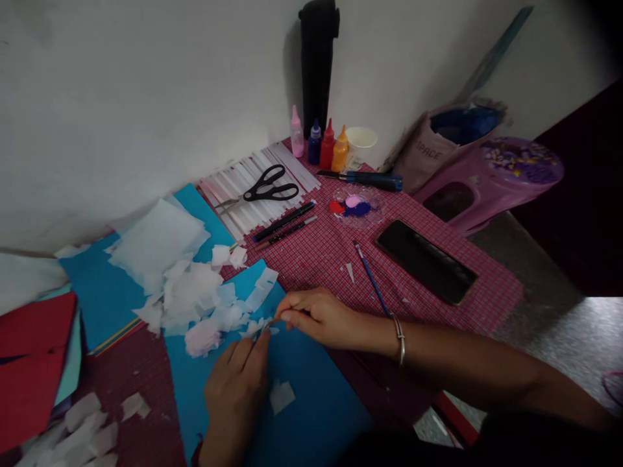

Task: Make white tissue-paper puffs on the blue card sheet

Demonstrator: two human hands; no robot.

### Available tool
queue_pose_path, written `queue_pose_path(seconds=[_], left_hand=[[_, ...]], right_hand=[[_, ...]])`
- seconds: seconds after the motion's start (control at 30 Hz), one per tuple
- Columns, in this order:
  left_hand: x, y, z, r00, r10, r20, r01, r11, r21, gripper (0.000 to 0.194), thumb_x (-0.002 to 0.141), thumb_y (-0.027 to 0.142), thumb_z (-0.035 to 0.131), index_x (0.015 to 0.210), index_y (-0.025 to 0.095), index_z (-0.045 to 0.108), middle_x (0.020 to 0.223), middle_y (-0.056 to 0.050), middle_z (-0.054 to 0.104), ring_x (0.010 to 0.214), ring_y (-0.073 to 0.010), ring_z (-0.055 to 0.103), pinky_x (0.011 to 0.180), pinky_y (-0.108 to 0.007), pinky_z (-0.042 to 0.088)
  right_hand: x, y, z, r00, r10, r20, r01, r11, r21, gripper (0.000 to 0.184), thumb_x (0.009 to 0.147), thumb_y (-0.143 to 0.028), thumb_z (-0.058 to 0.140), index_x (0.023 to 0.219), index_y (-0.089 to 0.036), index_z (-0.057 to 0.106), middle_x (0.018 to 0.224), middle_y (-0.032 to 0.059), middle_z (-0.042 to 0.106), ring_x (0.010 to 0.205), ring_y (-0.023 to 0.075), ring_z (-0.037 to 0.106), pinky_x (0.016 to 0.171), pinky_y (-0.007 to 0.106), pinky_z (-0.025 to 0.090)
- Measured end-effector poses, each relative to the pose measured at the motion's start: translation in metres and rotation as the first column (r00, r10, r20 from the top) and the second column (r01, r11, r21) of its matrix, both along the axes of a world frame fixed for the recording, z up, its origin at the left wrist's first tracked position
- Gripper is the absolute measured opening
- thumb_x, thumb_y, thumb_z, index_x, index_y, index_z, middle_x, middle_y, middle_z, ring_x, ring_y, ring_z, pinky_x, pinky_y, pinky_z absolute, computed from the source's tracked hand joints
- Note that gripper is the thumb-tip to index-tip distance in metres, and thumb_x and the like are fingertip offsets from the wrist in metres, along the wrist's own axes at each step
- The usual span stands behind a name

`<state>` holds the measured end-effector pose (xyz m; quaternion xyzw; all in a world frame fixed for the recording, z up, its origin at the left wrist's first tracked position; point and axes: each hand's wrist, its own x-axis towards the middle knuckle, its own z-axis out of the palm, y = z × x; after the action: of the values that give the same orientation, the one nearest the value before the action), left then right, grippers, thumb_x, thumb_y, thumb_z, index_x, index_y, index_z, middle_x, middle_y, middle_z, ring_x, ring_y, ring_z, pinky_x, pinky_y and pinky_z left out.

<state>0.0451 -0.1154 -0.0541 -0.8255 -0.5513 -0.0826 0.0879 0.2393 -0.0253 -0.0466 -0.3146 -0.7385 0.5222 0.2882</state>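
Over the blue sheet point(311, 395), my left hand point(238, 383) and my right hand point(318, 314) meet with fingertips nearly together. Each is closed in a pinch at a small, thin, darkish piece between them; its kind is too small and dim to tell. White paper bits lie directly beyond the fingertips. A crumpled pale pink paper bunch point(203, 337) rests left of them, beside a heap of torn white tissue paper pieces point(192, 288). One loose white paper scrap point(282, 396) lies between my wrists.
Scissors point(270, 186) lie on white paper strips point(228, 194), near two pens point(285, 224). A paintbrush point(372, 279), phone point(426, 261), paint palette point(357, 206), box cutter point(365, 178) and paint bottles point(327, 146) occupy the right side. White sheets point(158, 240) are stacked left; red paper point(34, 363) lies nearer.
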Motion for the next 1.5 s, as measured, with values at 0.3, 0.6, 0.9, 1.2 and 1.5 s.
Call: queue_pose_path(seconds=[0.3,0.6,0.9,1.2,1.5], left_hand=[[0.006,-0.011,0.008,0.992,0.045,0.118,-0.037,0.997,-0.066,0.021,0.088,0.02,0.044,0.102,0.015,0.058,0.07,-0.004,0.064,0.062,-0.0171,0.061,0.059,-0.027,0.045],[-0.011,-0.03,0.009,0.943,0.251,0.221,-0.191,0.947,-0.26,0.022,0.089,0.034,0.041,0.079,0.021,0.055,0.065,-0.001,0.065,0.056,-0.016,0.064,0.049,-0.025,0.047],[-0.009,-0.029,0.004,0.93,0.26,0.262,-0.175,0.935,-0.308,0.024,0.089,0.035,0.04,0.081,0.022,0.058,0.069,-0.002,0.064,0.064,-0.018,0.063,0.054,-0.028,0.048],[-0.009,-0.028,0.004,0.923,0.282,0.263,-0.172,0.911,-0.374,0.023,0.09,0.033,0.039,0.082,0.021,0.057,0.072,-0.003,0.063,0.067,-0.0183,0.062,0.059,-0.029,0.049],[-0.007,-0.028,0.004,0.913,0.29,0.286,-0.173,0.912,-0.372,0.022,0.089,0.032,0.04,0.081,0.021,0.057,0.072,-0.003,0.063,0.067,-0.0188,0.062,0.059,-0.03,0.048]], right_hand=[[-0.001,0.001,0.0,0.999,-0.01,-0.043,0.01,1.0,-0.009,0.02,0.088,-0.021,0.045,0.09,-0.015,0.063,0.081,0.0022,0.066,0.069,0.0102,0.06,0.065,0.021,0.045],[-0.009,-0.002,0.0,0.997,-0.009,-0.081,-0.002,0.99,-0.143,0.02,0.086,-0.018,0.045,0.075,-0.016,0.062,0.087,0.0024,0.065,0.072,0.0106,0.06,0.067,0.022,0.045],[-0.007,0.0,0.001,0.976,-0.157,-0.152,0.097,0.934,-0.343,0.018,0.09,-0.026,0.041,0.083,-0.015,0.054,0.065,-0.0013,0.057,0.05,0.0068,0.047,0.047,0.018,0.037],[-0.003,-0.002,0.007,1.0,-0.018,-0.024,0.014,0.99,-0.14,0.015,0.088,-0.021,0.043,0.086,-0.015,0.057,0.07,-0.0003,0.058,0.064,0.0097,0.055,0.061,0.022,0.043],[-0.001,-0.004,0.015,0.993,-0.052,-0.105,0.039,0.991,-0.125,0.017,0.089,-0.021,0.041,0.084,-0.015,0.056,0.07,-0.0001,0.057,0.062,0.0088,0.055,0.057,0.02,0.043]])
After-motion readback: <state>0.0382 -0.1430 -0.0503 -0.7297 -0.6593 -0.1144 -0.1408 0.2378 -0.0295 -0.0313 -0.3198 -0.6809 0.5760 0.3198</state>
